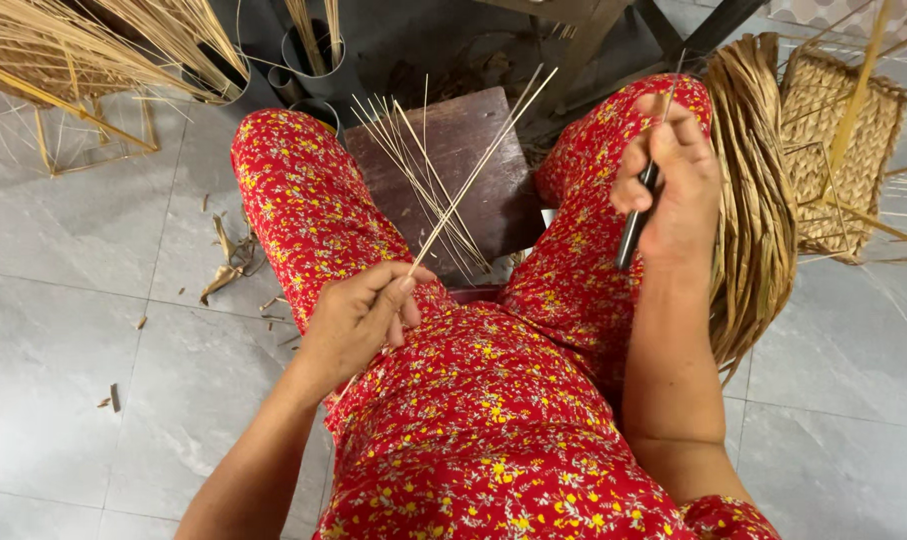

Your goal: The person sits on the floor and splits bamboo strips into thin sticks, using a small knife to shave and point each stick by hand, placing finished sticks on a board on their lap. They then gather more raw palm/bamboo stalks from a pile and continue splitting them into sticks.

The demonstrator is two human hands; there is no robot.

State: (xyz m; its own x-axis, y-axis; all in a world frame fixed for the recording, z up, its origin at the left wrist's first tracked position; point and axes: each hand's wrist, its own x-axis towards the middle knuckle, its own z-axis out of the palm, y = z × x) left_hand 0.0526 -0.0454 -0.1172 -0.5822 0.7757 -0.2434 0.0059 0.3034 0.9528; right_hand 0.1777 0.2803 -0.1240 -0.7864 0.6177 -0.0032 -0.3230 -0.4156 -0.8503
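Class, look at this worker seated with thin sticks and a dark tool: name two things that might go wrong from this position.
1. The left hand pinches one thin stick near its end; its long free length may snap or slip from the hand.
2. The right hand holds a dark tool over the knee; if it slips, it might jab the leg.
3. Loose sticks fan out on the stool and might slide to the floor.

Bright, even daylight; soft shadows; slight wide-angle edge distortion
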